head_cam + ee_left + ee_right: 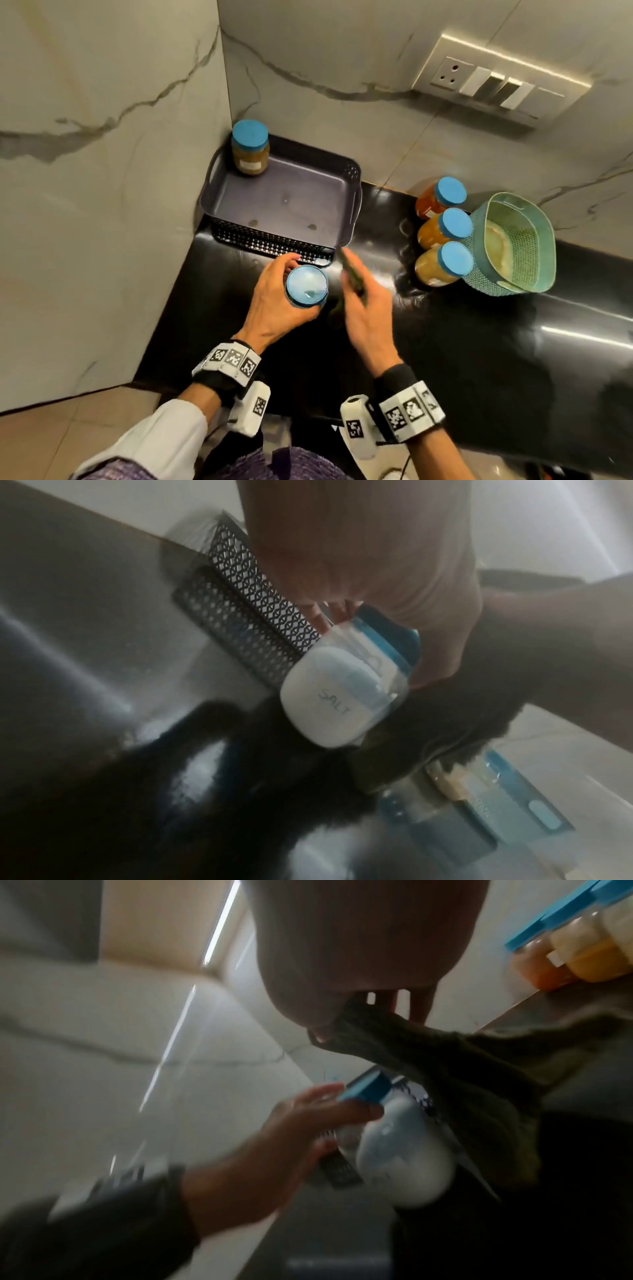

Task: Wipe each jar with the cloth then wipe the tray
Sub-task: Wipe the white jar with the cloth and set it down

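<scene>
left hand (274,301) grasps salt jar (307,286) under its blue lid, over the counter (479,342) near its front edge, just before the tray (239,178). right hand (368,315) pinches the soft olive cloth (445,1064). jar clear, smooth, likely slippery and moderately heavy; hold round the body.

Dark olive-green cloth (352,274) smearing into motion blur in the head view, right hand (368,320) blurring too, left hand (274,301) hiding the blue-lidded salt jar's (307,286) body, left forearm blurring in the right wrist view
</scene>
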The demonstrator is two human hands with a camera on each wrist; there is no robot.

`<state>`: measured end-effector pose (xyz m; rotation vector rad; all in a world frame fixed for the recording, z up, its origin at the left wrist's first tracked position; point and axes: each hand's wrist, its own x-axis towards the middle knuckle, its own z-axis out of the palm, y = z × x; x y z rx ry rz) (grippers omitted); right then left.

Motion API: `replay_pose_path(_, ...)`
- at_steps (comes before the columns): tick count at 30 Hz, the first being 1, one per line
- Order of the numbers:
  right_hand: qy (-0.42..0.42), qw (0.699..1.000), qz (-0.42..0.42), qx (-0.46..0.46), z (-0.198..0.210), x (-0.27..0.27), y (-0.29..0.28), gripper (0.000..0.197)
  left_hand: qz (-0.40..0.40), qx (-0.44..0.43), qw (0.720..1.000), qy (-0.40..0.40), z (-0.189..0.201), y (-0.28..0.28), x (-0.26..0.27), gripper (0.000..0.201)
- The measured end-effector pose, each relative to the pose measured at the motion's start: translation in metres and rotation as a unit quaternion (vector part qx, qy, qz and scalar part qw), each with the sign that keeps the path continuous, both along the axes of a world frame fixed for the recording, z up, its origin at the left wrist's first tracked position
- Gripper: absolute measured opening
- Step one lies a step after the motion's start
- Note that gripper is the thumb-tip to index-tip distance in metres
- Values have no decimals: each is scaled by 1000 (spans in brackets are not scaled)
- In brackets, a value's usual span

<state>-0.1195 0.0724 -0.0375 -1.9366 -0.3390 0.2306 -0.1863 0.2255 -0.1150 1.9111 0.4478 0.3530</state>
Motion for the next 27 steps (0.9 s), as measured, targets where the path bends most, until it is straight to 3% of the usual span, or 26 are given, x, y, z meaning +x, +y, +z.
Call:
replay_pose_path(3,-110,987,104,-63,-27,-23,-3,48,-43,-1,999,-14,-13,-7,-2,96)
replay_pose_path(5,-181,968,129,-116,-41,-33,-11,56,-49,-4,999,-11,-19,-10,-3,89)
replay_pose_path(8,-235,953,128,-143,-43,-31,-20,46,-49,-11,999,-8,-25,-12,-3,83)
replay_pose_path(11,-267,931,181,-171,-38,-25,-23,31,-54,-35,998,-8,-32,-12,-3,86)
replay_pose_path(13,-256,922,225,-181,-35,-20,-22,26,-60,-57,996,-14,-33,-12,-2,82)
replay_pose_path(15,-212,928,252,-176,-34,-14,-16,27,-65,-74,994,-38,-34,-12,0,65)
replay_pose_path(19,-166,939,254,-164,-33,-3,-3,35,-56,-83,992,-70,-35,-13,4,50)
replay_pose_path(27,-142,950,189,-202,-29,16,-17,25,-61,-94,992,-52,-38,-12,3,69)
